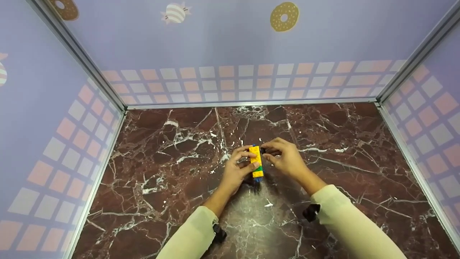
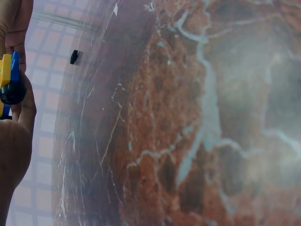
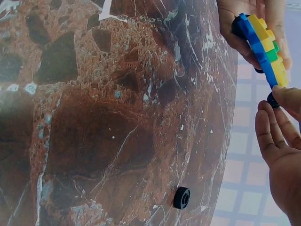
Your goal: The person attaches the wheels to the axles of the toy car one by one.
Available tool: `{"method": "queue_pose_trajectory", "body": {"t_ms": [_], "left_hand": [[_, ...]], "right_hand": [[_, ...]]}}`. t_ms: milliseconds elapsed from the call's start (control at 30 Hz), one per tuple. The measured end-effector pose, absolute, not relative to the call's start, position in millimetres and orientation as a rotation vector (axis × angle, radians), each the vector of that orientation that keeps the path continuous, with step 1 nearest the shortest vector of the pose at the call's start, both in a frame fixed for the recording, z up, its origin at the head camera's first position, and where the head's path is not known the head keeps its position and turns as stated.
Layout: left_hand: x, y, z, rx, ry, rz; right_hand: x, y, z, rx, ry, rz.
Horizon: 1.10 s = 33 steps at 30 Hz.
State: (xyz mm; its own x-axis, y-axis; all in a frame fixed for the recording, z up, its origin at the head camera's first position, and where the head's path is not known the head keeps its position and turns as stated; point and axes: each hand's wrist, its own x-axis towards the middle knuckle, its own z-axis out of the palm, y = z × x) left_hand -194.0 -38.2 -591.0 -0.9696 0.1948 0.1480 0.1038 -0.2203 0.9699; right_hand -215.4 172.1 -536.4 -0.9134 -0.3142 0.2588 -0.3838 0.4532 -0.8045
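A toy car built of yellow, green and blue bricks (image 1: 254, 150) is held above the table by my left hand (image 1: 234, 171), thumb on its top and fingers along its left side. My right hand (image 1: 288, 160) pinches a small black wheel (image 3: 272, 100) between thumb and fingertips, against the car's blue base at its far right corner. Whether that wheel is seated there I cannot tell. Another black wheel (image 2: 13, 93) shows at the car's near end in the left wrist view. My fingers cover part of the car's sides.
A loose black wheel (image 3: 182, 197) stands on the dark red marbled tabletop (image 1: 161, 201), seen in the right wrist view. Lilac panels (image 1: 230, 46) with pink and white squares wall in the back and both sides. Metal edging (image 1: 251, 104) runs along the table's back.
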Motion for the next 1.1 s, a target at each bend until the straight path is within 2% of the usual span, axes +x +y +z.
{"method": "queue_pose_trajectory", "body": {"t_ms": [1100], "left_hand": [[-191.2,-40.8,-590.3,0.345,1.921,2.409]], "right_hand": [[-210.9,166.7,-532.1,0.715,-2.567,1.353]]}}
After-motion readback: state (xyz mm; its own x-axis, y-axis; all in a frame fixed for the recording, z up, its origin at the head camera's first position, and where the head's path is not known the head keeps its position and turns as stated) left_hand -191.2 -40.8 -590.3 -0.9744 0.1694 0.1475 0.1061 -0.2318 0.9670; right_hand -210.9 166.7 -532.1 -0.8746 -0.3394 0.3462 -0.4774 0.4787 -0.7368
